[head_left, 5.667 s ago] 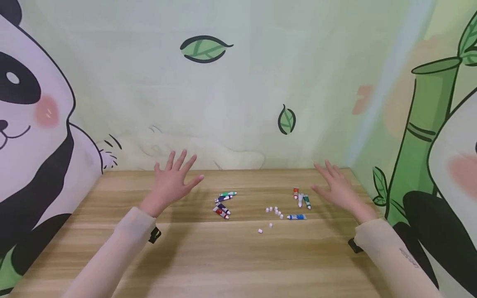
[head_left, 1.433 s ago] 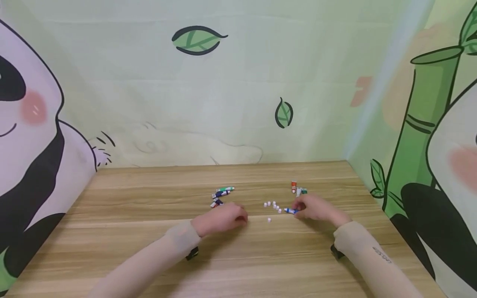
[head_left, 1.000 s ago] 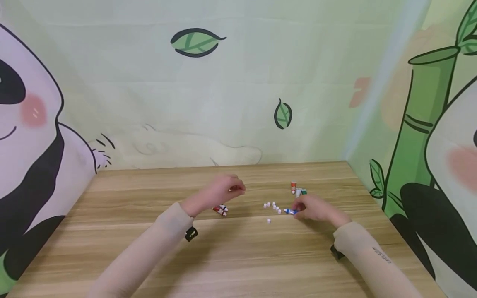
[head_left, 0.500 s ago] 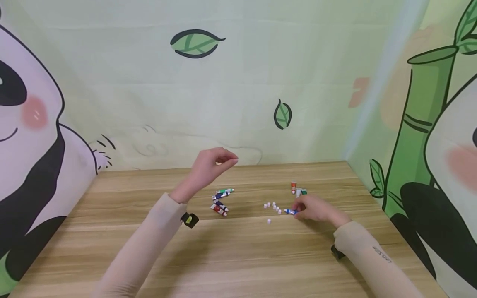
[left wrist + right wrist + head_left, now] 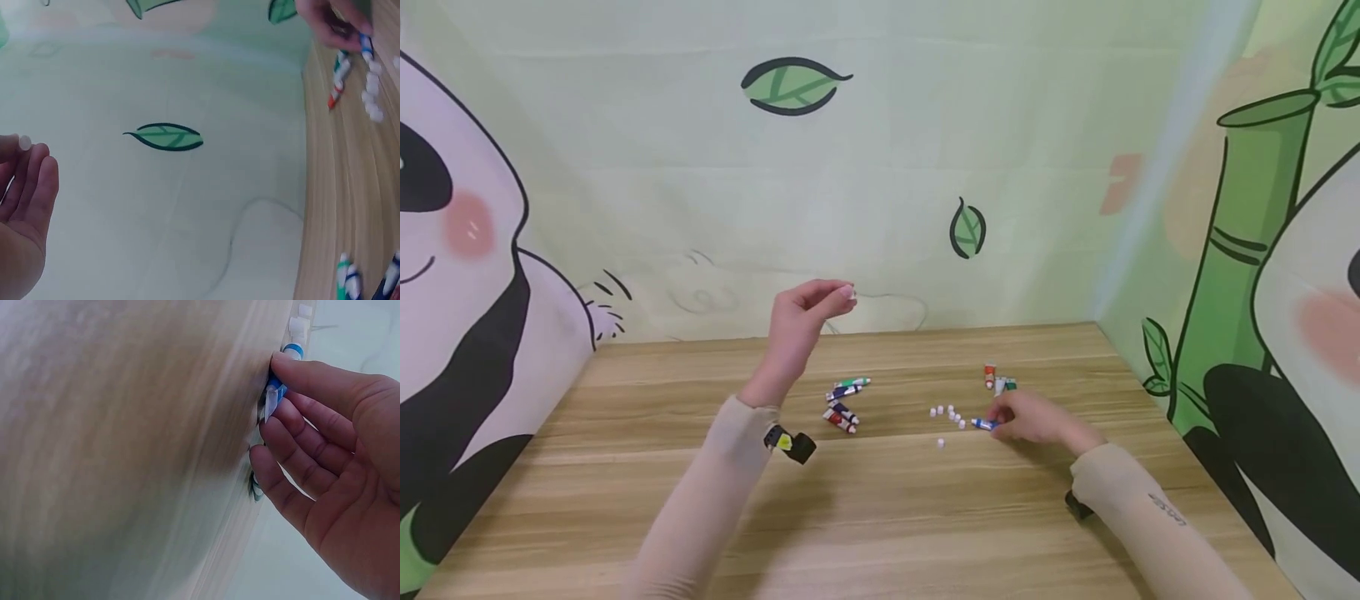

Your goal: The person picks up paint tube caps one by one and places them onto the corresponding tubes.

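My left hand (image 5: pixel 793 325) is raised above the far edge of the table. Its thumb and fingertips pinch a small white cap (image 5: pixel 24 142), seen end-on as a pale disc in the left wrist view. Low over the tabletop at the right, my right hand (image 5: pixel 1037 418) pinches a small blue paint tube (image 5: pixel 279 387) between thumb and fingers. That tube's narrow end points left, toward a loose group of white caps (image 5: pixel 952 412). One more white cap (image 5: pixel 941 443) lies apart, nearer me.
Left of the caps lie a green tube (image 5: pixel 853 383), dark blue tubes (image 5: pixel 844 392) and a red tube (image 5: pixel 838 422). Behind my right hand are an orange-red tube (image 5: pixel 990 376) and two others, partly hidden. A printed cloth backdrop (image 5: pixel 880 208) rises behind the wooden table (image 5: pixel 880 517).
Both hands were spread open at first. My right hand took hold of the blue tube and stayed there; my left took one loose cap from the table and lifted it up and away.
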Demonstrator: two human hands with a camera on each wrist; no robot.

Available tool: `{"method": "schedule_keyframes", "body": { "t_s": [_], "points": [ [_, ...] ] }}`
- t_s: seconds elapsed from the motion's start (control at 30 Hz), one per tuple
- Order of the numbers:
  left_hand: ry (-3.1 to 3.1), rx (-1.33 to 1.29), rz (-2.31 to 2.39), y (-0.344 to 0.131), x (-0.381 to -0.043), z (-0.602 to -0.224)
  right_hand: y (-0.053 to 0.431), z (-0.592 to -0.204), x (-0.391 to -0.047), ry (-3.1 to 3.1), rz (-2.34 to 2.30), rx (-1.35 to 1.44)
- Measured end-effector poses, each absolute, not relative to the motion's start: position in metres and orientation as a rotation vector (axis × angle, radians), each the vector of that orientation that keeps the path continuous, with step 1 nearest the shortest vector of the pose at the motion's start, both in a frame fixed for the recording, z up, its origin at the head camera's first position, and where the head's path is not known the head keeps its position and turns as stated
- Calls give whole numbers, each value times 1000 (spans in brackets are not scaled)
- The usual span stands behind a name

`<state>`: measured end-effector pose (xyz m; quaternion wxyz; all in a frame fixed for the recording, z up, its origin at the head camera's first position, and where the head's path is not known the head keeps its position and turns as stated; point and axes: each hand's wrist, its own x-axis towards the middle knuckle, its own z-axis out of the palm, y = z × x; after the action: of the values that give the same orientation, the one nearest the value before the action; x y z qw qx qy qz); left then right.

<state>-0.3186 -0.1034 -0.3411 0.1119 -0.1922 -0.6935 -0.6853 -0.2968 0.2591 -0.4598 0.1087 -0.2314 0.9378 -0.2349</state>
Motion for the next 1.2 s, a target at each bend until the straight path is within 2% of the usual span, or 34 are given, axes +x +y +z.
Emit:
{"method": "schedule_keyframes", "body": {
  "t_s": [0.4, 0.83, 1.2],
  "points": [
    [-1457, -364, -2630, -99, -310, -343, 257, -453, -297, 2755, -712, -719],
    [-1437, -376, -2619, -102, -305, -354, 265, -450, -299, 2752, -859, -708],
    [-1424, -400, -2547, -100, -301, -358, 259, -404, -305, 2859, -903, -789]
  ]
}}
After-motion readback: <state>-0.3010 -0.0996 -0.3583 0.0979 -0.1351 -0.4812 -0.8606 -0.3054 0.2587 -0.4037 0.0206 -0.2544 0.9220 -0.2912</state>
